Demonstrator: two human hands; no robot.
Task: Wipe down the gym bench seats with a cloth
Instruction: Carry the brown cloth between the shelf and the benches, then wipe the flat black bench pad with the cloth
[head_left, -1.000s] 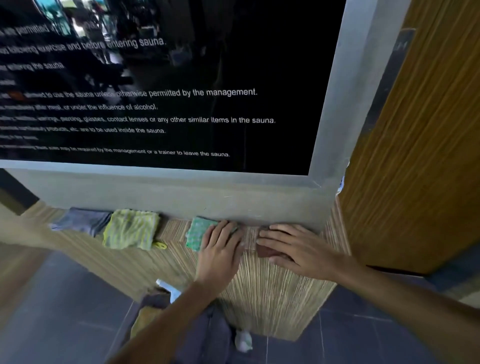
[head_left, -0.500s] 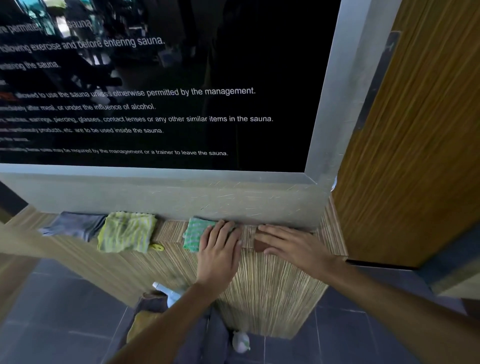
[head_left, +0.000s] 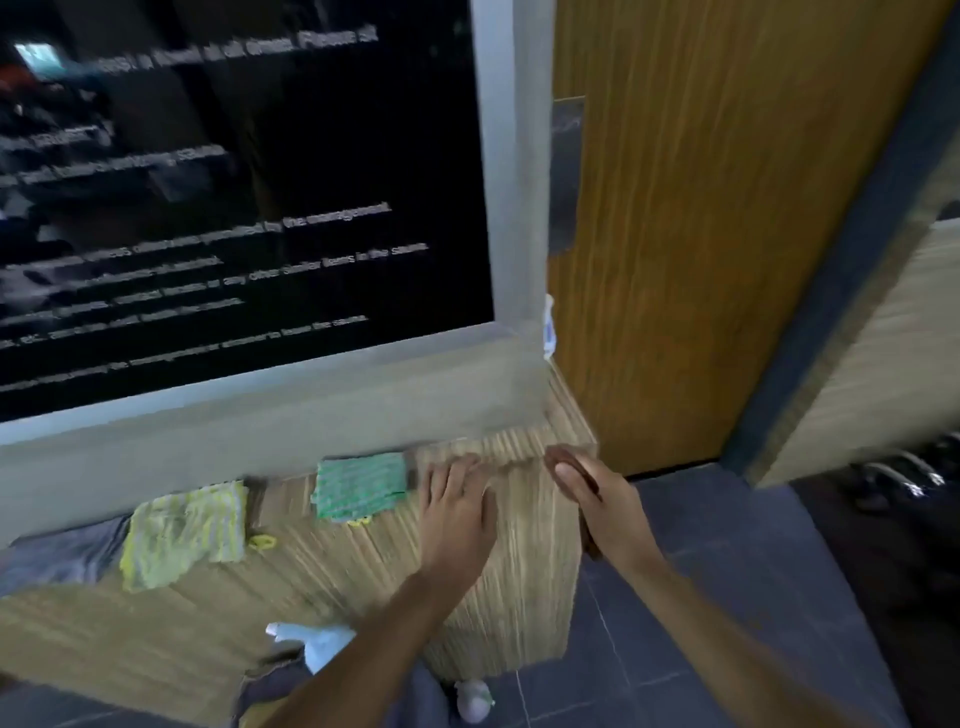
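My right hand (head_left: 608, 509) is closed on a dark brown cloth (head_left: 567, 457), held edge-on just off the right end of the striped wooden ledge (head_left: 519, 571). Most of that cloth is hidden behind my fingers. Flat on the ledge lies my left hand (head_left: 457, 514), fingers spread, holding nothing. A folded green cloth (head_left: 361, 486) lies just left of it, apart from the fingers. Farther left on the ledge are a yellow cloth (head_left: 187, 530) and a grey cloth (head_left: 57, 556).
A black notice board (head_left: 234, 208) in a grey frame stands right behind the ledge. A wooden door (head_left: 727, 234) fills the right side. A white spray bottle (head_left: 317, 644) hangs near my waist. Chrome bars (head_left: 904, 475) show at far right above the dark tiled floor (head_left: 727, 597).
My right hand has lifted the brown cloth off the ledge and turned on edge. My left hand has slid right, off the green cloth. The view has swung and blurred.
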